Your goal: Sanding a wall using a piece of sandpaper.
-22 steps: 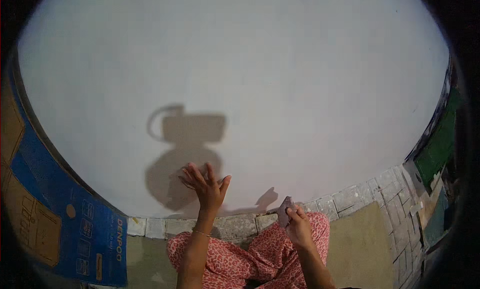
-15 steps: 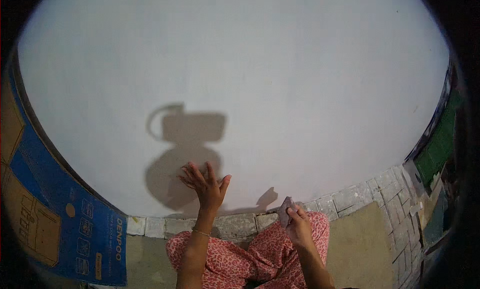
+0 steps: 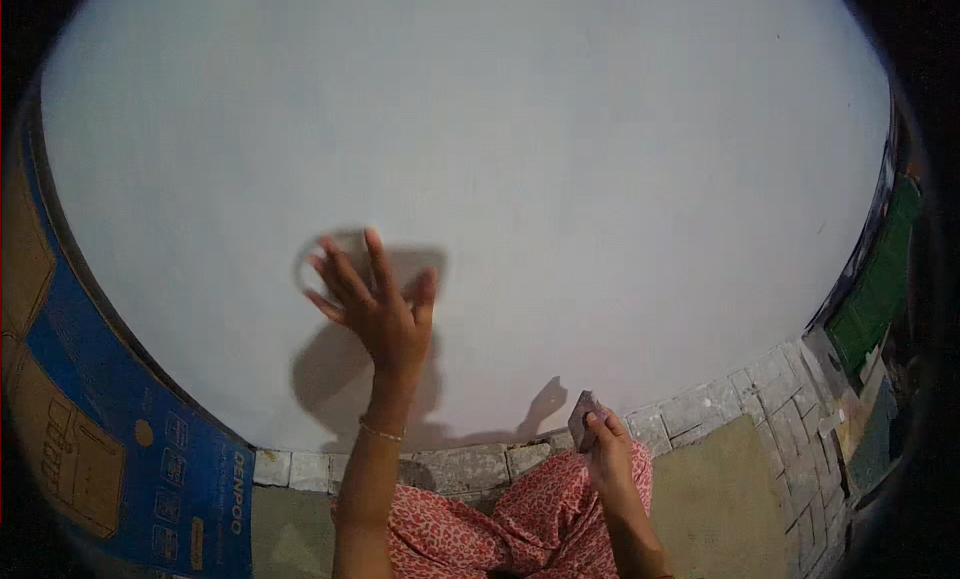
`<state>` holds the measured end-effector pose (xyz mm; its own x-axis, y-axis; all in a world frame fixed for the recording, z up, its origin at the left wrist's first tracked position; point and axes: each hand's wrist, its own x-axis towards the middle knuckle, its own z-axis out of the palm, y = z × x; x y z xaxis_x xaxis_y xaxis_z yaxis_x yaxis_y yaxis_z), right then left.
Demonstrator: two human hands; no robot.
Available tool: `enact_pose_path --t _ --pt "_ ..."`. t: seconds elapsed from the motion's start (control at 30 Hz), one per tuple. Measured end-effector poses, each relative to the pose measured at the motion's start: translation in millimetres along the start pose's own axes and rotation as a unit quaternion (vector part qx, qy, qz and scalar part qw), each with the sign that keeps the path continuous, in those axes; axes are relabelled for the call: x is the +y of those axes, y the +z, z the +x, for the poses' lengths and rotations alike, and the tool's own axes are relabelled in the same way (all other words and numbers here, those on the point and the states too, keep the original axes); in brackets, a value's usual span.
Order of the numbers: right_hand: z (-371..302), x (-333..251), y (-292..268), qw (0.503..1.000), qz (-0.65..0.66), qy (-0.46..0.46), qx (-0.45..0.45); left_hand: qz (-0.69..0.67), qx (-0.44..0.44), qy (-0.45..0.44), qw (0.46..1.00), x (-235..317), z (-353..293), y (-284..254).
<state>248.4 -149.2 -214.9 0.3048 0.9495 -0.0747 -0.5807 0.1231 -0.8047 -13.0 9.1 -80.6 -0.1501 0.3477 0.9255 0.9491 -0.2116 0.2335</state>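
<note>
My left hand (image 3: 378,304) is raised against the white wall (image 3: 600,199), fingers spread with nothing in them; I cannot tell whether the palm touches the surface. A thin bracelet (image 3: 382,433) circles that wrist. Low on the right, near my knee, my right hand (image 3: 611,454) grips a small flat grey-brown piece (image 3: 579,421) with angular edges, perhaps folded sandpaper. Its thumb lies on the near face, and the other fingers are partly hidden. My shadow falls on the wall behind the left hand.
Pink patterned trousers cover my crossed legs (image 3: 480,529). Whitish paving bricks (image 3: 690,412) line the wall's base, with a tan mat (image 3: 720,499) beside them. A blue and brown printed cardboard box (image 3: 200,479) stands left. Green sheet material (image 3: 872,289) and scraps lean at right.
My left hand has moved up and slightly left along the wall, its fingers still spread. My right hand keeps hold of the flat grey-brown piece, shifted only slightly.
</note>
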Motion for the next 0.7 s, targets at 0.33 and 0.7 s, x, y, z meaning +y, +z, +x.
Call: enact_pose_path --t 0.33,0.7 --pt "33 -87 39 0.915 -0.22 -0.337 0.034 -0.027 0.146 0.072 0.986 28 92 -4" --pt "134 -192 169 0.424 -0.5 -0.752 0.068 0.009 0.153 0.079 0.985 28 89 -1"
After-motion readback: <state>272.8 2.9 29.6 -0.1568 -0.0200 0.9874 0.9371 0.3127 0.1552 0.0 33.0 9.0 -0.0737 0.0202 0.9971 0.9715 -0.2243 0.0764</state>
